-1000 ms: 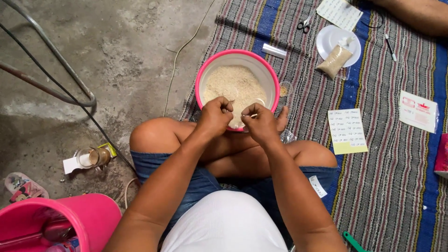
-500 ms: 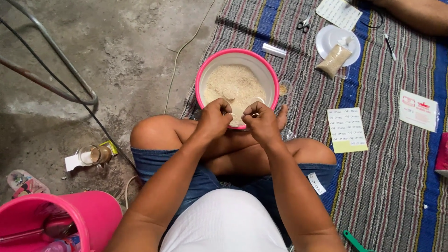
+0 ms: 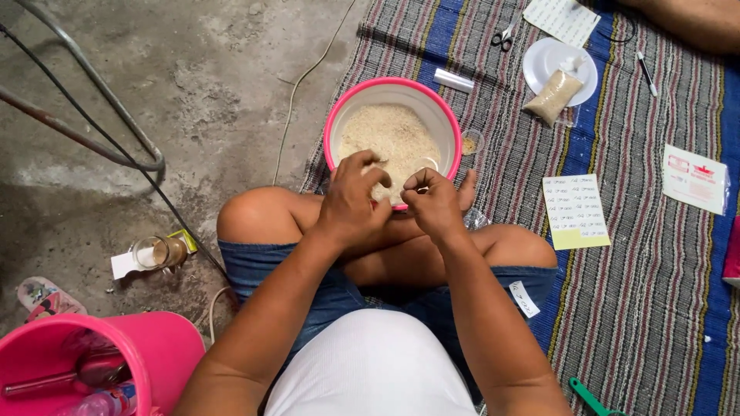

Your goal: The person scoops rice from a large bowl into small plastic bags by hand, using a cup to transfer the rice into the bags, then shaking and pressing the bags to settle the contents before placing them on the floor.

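Right now the left hand (image 3: 351,202) and the right hand (image 3: 433,204) are meeting over the near rim of the pink bowl (image 3: 337,123), fingertips curling in as if pinching something small; what they are gripping, if anything, is too tiny to tell. The bowl is sitting on the striped mat (image 3: 647,308), holding pale grain (image 3: 389,139). Beyond the bowl a white plate (image 3: 539,58) is carrying a small filled bag (image 3: 553,95), with scissors (image 3: 502,35) beside it. Right of the bowl a yellow-edged paper sheet (image 3: 575,211) is lying flat.
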